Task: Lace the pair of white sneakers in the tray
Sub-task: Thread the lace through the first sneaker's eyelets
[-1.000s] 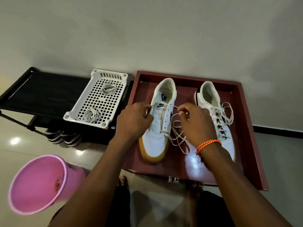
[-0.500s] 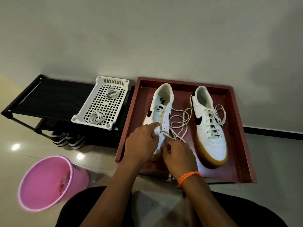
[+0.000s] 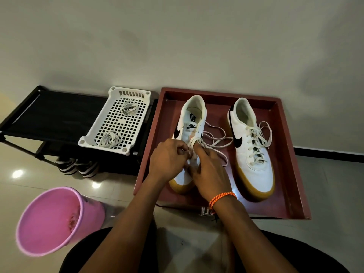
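Two white sneakers with tan soles lie in a dark red tray [image 3: 291, 174] on the floor. The right sneaker [image 3: 254, 154] is laced. The left sneaker [image 3: 192, 123] has a loose white lace [image 3: 216, 140] trailing to its right. My left hand [image 3: 167, 160] and my right hand [image 3: 210, 170] meet over the left sneaker's lower eyelets. Both pinch the lace there with curled fingers. The hands hide the eyelets and the toe area.
A white perforated basket [image 3: 118, 123] holding two coiled laces sits on a black shoe rack [image 3: 49, 115] left of the tray. Striped shoes [image 3: 76, 166] stand under the rack. A pink bucket [image 3: 53, 219] is at the lower left. A wall runs behind.
Both hands moved from the sneaker's upper eyelets down toward its toe. The lace now trails loose to the right. The camera view has drawn back and shifted.
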`<action>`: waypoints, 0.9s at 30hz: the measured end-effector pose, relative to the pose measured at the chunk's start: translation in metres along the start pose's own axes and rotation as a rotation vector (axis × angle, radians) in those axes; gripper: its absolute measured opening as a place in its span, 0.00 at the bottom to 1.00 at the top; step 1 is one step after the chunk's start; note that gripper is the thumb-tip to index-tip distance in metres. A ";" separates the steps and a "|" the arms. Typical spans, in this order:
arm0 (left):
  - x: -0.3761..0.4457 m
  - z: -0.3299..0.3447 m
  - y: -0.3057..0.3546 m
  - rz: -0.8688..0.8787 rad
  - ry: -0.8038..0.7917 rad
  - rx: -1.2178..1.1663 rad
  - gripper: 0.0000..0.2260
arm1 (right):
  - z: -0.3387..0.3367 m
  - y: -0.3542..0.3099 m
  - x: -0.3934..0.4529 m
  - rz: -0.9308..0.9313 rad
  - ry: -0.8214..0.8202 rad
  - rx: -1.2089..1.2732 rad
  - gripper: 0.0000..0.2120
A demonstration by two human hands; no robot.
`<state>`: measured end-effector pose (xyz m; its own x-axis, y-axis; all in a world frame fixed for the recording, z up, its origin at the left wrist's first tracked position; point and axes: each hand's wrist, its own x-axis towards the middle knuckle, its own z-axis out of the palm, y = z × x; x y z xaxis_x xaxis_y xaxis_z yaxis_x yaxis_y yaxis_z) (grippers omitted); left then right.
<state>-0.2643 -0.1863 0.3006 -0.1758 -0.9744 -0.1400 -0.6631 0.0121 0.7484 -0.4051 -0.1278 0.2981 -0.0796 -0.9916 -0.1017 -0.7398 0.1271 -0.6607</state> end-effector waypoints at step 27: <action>-0.003 -0.006 0.000 0.119 0.044 0.272 0.04 | -0.002 0.025 -0.003 -0.041 0.024 0.052 0.34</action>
<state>-0.2591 -0.1846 0.3050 -0.2357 -0.9714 -0.0289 -0.8115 0.1804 0.5559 -0.4241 -0.1215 0.2833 -0.0662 -0.9962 -0.0566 -0.7069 0.0869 -0.7020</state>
